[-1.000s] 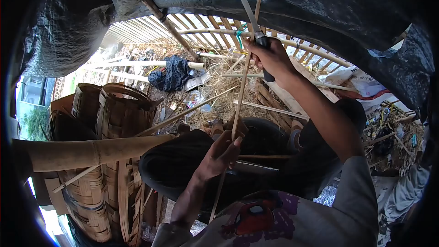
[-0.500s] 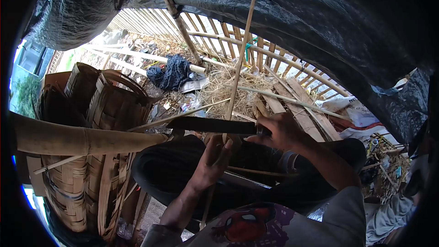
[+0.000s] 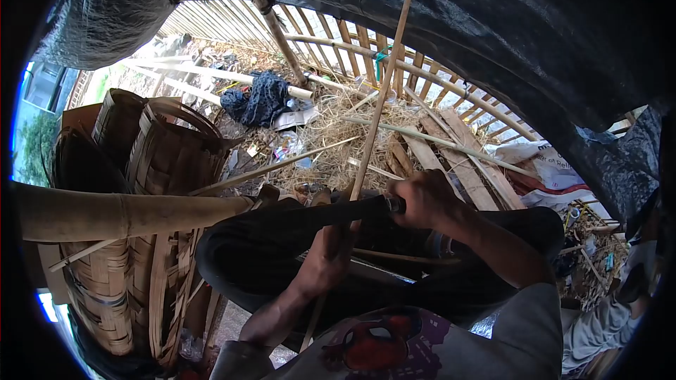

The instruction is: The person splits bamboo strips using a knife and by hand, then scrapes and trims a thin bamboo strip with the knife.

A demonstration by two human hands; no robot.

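My right hand point(image 3: 428, 200) is closed around the handle of a machete, whose long dark blade point(image 3: 345, 212) points left across my lap. The blade lies across a long, thin bamboo strip point(image 3: 384, 91). Just below the blade, my left hand point(image 3: 327, 257) is wrapped around the strip, its fingers partly hidden by the blade. The strip slants from my lap up past the straw to the dark tarp. Its lower end runs down beside my left forearm.
At left, a thick bamboo pole point(image 3: 141, 216) crosses in front of woven bamboo baskets point(image 3: 172, 148). Ahead lie straw point(image 3: 334, 148), wooden planks point(image 3: 465, 169) and a dark cloth point(image 3: 255, 98). A slatted bamboo fence point(image 3: 415, 70) stands behind them, under a black tarp point(image 3: 507, 35).
The machete blade has come down closer to my left hand and now tilts, its left end lower. The strip's upper end has swung slightly right. The view has shifted a little.
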